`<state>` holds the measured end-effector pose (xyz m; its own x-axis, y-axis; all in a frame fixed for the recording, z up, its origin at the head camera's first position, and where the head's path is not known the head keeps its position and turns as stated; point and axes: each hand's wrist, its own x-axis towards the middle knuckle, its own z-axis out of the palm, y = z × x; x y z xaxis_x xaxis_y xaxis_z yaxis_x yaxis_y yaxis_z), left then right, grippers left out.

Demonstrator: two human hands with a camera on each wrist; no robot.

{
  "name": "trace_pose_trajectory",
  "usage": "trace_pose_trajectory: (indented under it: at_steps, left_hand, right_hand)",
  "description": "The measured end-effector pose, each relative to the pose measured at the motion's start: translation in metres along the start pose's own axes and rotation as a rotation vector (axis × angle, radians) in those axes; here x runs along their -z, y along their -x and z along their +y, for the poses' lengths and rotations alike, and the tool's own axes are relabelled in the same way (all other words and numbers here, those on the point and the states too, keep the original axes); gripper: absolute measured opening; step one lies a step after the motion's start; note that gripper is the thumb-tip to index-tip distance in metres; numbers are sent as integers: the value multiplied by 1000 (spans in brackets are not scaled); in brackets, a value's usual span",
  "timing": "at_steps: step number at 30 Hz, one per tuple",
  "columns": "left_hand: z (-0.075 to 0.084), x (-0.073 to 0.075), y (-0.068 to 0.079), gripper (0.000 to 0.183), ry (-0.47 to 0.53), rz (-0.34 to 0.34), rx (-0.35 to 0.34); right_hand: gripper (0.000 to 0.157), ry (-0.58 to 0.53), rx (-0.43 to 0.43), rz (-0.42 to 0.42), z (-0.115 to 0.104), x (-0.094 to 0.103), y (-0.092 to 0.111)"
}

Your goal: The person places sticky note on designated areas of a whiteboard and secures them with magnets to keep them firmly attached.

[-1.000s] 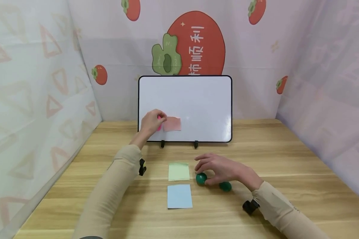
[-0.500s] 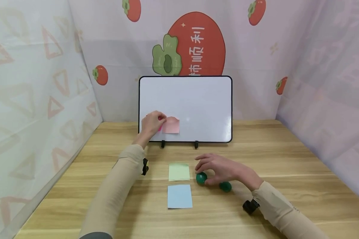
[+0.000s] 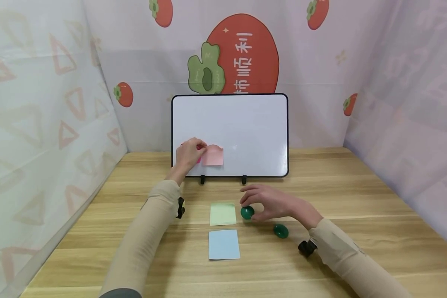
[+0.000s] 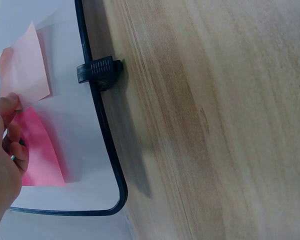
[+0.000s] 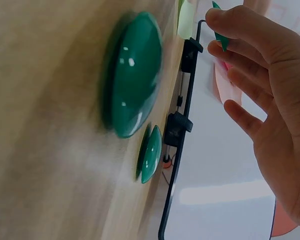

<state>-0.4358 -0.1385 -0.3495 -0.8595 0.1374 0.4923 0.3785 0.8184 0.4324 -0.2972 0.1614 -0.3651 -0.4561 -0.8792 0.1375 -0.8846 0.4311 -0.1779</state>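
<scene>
My left hand [image 3: 188,154] pinches the edge of a pale pink sticky note [image 3: 212,156], which curves against the lower left of the whiteboard [image 3: 246,120]. A brighter pink sticky note [image 4: 42,155] lies on the board partly behind this hand; a bit of dark green shows among its curled fingers. Over the table, my right hand [image 3: 272,203] holds a glossy green round magnet [image 3: 247,212] between thumb and fingers. Two more green magnets [image 5: 138,75] rest on the wood in the right wrist view; in the head view only one shows, below the right wrist.
A light green sticky note [image 3: 222,214] and a blue sticky note [image 3: 224,245] lie on the wooden table [image 3: 305,273], left of the right hand. Black clips [image 3: 244,179] support the board's lower edge. Patterned cloth [image 3: 313,120] encloses the back and sides.
The pale pink note shifted slightly left and down with the left hand, then stayed put. My right hand has moved a little away from me with a green magnet, uncovering more of another magnet.
</scene>
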Motion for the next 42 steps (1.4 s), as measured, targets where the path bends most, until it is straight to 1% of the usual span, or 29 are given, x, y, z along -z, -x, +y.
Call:
trace_pose_trajectory:
  at_steps: [9, 14, 21, 25, 31, 35, 42]
  left_hand:
    - [2, 1, 1, 16, -4, -1, -4]
    - [3, 0, 1, 16, -9, 10, -7]
    - [3, -1, 1, 16, -11, 20, -3]
    - [3, -2, 0, 16, -20, 22, 1]
    - [4, -2, -1, 17, -24, 12, -6]
    - [4, -2, -1, 17, -25, 14, -17]
    - [4, -1, -2, 16, -35, 35, -37]
  right_hand:
    - [37, 48, 30, 57, 9, 9, -27]
    - [37, 80, 42, 131, 19, 14, -44]
    - [37, 113, 22, 238, 36, 16, -64]
    - [37, 166, 25, 301, 45, 16, -76]
    - [39, 297, 33, 403, 54, 15, -96]
    - [39, 343, 6, 468, 58, 16, -110]
    - [34, 393, -69, 543, 65, 17, -131]
